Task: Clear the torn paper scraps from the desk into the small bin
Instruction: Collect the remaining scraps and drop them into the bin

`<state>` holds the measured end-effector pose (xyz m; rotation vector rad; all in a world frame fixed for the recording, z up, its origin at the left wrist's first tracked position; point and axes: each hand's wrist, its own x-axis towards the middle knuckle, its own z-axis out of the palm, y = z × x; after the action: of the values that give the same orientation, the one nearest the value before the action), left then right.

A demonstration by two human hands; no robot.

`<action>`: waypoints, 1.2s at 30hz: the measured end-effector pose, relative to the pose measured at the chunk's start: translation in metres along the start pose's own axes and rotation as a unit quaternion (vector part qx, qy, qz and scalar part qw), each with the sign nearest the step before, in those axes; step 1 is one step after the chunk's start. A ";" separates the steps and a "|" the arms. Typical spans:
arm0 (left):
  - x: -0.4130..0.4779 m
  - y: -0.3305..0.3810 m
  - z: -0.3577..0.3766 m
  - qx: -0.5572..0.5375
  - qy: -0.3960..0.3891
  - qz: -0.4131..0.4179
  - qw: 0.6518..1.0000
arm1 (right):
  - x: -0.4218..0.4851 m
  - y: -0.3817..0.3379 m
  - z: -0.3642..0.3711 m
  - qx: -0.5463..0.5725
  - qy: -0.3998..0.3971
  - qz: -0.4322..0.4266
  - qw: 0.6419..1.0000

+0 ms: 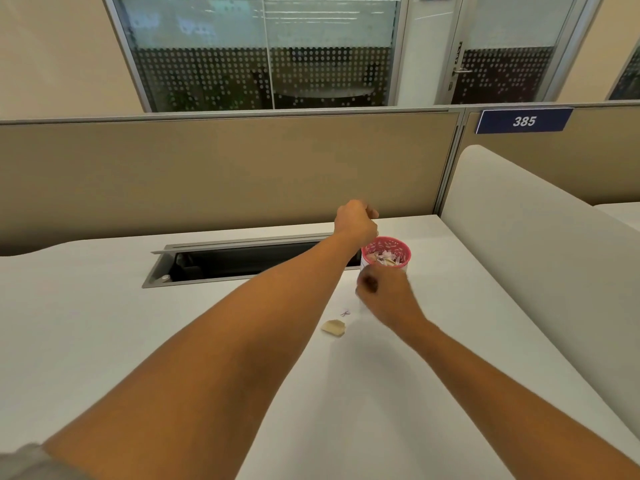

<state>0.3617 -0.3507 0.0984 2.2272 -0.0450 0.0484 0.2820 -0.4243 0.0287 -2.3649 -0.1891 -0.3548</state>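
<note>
White bench fills the near view, with both bare forearms reaching out over it toward the far right.

Nearest of the task's things is a tan paper scrap, lying flat on the bench between the two forearms. Its longer side runs roughly left to right. Just beyond it lies a much smaller, thin scrap, apart from the tan one.

The right hand hangs just right of and slightly beyond these two scraps, in front of the bin. It is blurred and its fingers look curled, but I cannot tell whether it holds anything or touches the bin. Of the two hands it is clearly the nearer to the loose scraps, which lie to its left and a little toward the person.

Behind it stands the small pink bin, upright, with a heap of paper pieces already inside.

The left hand is beyond that, raised by the bin's far left rim with fingers curled in. Whether it pinches a scrap is not visible.

By my reading, the tan scrap suits a short pull-back by the right hand, then a short carry forward to the bin.

Farther off are an open cable slot and a beige partition.
</note>
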 end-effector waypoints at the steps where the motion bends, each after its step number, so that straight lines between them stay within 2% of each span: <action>1: -0.001 -0.002 0.000 0.005 0.009 -0.003 1.000 | -0.004 0.003 0.009 -0.004 -0.058 0.009 0.998; 6: -0.004 -0.019 0.002 0.020 0.022 -0.038 0.999 | -0.019 0.004 0.041 -0.075 -0.287 0.036 0.954; 9: -0.006 -0.023 0.006 0.002 0.007 -0.076 0.997 | -0.024 0.003 0.052 -0.182 -0.301 -0.034 0.936; 11: -0.007 -0.023 0.008 -0.002 0.000 -0.087 0.996 | -0.022 0.004 0.056 -0.211 -0.304 -0.040 0.928; 13: -0.008 -0.023 0.010 -0.005 -0.005 -0.088 0.996 | -0.013 0.000 0.059 -0.245 -0.343 -0.001 0.907; 16: -0.010 -0.023 0.010 -0.015 -0.016 -0.091 0.996 | 0.007 -0.005 0.062 -0.223 -0.387 0.124 0.886; 18: -0.012 -0.022 0.009 -0.022 -0.019 -0.094 0.995 | 0.007 -0.010 0.055 -0.217 -0.393 0.140 0.883; 19: -0.012 -0.022 0.008 -0.027 -0.018 -0.095 0.995 | 0.003 -0.011 0.050 -0.219 -0.390 0.131 0.885; 20: -0.013 -0.021 0.007 -0.033 -0.016 -0.097 0.995 | -0.005 -0.009 0.045 -0.211 -0.353 0.099 0.906; 22: -0.013 -0.020 0.004 -0.045 -0.011 -0.102 0.994 | -0.020 -0.005 0.031 -0.154 -0.233 0.018 0.960; 23: -0.012 -0.021 0.002 -0.051 -0.008 -0.105 0.993 | -0.022 -0.006 0.021 -0.125 -0.184 -0.005 0.975; 26: -0.012 -0.021 -0.003 -0.066 -0.003 -0.109 0.992 | -0.008 -0.011 -0.007 -0.039 -0.036 -0.039 0.998; 28: -0.013 -0.021 -0.004 -0.076 -0.001 -0.111 0.991 | 0.007 -0.014 -0.027 -0.004 0.055 -0.022 0.998; 29: -0.014 -0.020 -0.004 -0.081 0.000 -0.113 0.990 | 0.015 -0.014 -0.034 0.000 0.076 -0.005 0.997; 31: -0.017 -0.019 -0.003 -0.087 0.001 -0.121 0.989 | 0.032 -0.011 -0.045 -0.010 0.053 0.044 0.998; 33: -0.018 -0.018 -0.001 -0.094 -0.004 -0.128 0.987 | 0.048 -0.010 -0.053 -0.057 -0.020 0.095 0.994; 36: -0.020 -0.018 0.001 -0.101 -0.021 -0.139 0.985 | 0.065 -0.012 -0.061 -0.119 -0.072 0.112 0.984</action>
<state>0.3428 -0.3400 0.0828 2.0132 0.2280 -0.1498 0.3290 -0.4550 0.0988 -2.6173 0.0559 -0.1018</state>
